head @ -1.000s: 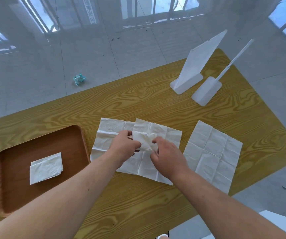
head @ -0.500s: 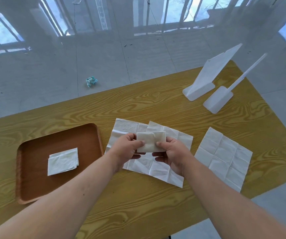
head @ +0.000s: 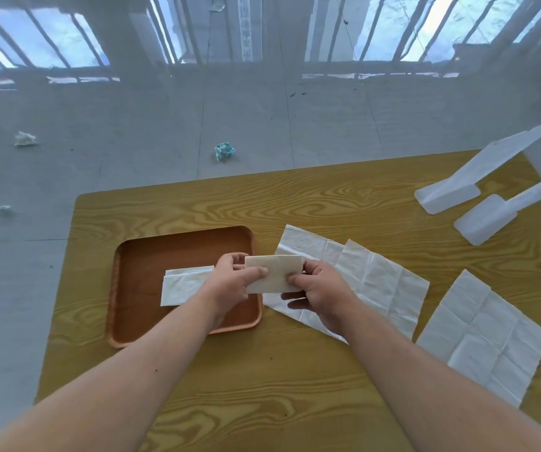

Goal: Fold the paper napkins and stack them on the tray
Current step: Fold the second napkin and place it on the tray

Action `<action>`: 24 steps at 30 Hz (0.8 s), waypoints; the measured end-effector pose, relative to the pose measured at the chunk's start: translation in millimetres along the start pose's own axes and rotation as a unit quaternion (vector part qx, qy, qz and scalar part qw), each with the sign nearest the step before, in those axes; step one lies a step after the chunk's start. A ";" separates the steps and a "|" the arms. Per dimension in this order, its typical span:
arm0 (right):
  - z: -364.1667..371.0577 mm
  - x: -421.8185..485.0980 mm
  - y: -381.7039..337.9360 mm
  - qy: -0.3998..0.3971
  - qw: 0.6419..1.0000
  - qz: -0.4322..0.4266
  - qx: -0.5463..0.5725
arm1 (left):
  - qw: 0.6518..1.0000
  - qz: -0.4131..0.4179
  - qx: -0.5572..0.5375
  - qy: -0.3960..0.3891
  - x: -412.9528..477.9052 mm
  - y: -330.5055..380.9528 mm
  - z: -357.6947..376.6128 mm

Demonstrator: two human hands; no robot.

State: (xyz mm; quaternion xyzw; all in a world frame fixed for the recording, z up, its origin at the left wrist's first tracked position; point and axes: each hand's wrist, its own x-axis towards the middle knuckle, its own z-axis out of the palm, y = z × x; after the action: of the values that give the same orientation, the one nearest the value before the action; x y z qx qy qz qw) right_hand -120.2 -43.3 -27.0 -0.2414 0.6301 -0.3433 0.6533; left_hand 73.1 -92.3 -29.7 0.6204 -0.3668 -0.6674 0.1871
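A folded white napkin [head: 274,274] is held in the air between both hands, above the right edge of the brown tray [head: 138,308]. My left hand [head: 233,282] pinches its left end and my right hand [head: 316,293] pinches its right end. Another folded napkin [head: 181,285] lies flat inside the tray, partly hidden by my left hand. Two unfolded napkins overlap on the table right of the tray [head: 370,278], and a third unfolded napkin [head: 481,334] lies farther right.
Two white plastic stands [head: 478,181] [head: 491,216] sit at the table's far right corner. Crumpled scraps [head: 224,151] [head: 25,138] lie on the grey floor beyond the wooden table [head: 295,386]. The table's left edge runs close to the tray.
Both hands lifted the folded napkin off the unfolded ones and carried it left to the tray's right edge. The camera view shifted left as well.
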 end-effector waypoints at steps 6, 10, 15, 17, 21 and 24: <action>51.7 14.4 -8.5 -0.065 0.997 0.016 0.030 | 0.992 -0.036 -0.082 -0.089 -7.2 0.3 -54.0; 81.5 26.2 -9.6 -0.033 0.997 0.020 -0.061 | 0.999 -0.013 -0.040 -0.014 -2.2 -7.8 -82.0; 115.2 40.6 -5.4 -0.012 0.976 0.011 -0.217 | 0.995 0.015 0.065 0.071 7.4 -25.5 -118.7; 127.6 45.4 -4.1 -0.012 0.964 0.010 -0.266 | 0.986 0.021 0.134 0.100 9.7 -32.9 -131.2; 142.9 51.9 -0.7 -0.010 0.934 0.005 -0.357 | 0.961 0.031 0.237 0.137 12.8 -38.9 -151.7; 147.2 53.7 1.8 0.009 0.908 -0.008 -0.420 | 0.939 0.035 0.303 0.158 14.6 -39.2 -161.2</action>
State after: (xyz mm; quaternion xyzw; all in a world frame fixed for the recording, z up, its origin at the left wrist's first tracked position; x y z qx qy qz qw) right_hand 24.0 -99.8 -50.5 -0.4953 0.7200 -0.0549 0.4830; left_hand 234.5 -118.2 -61.8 0.7320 -0.5387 -0.4115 0.0689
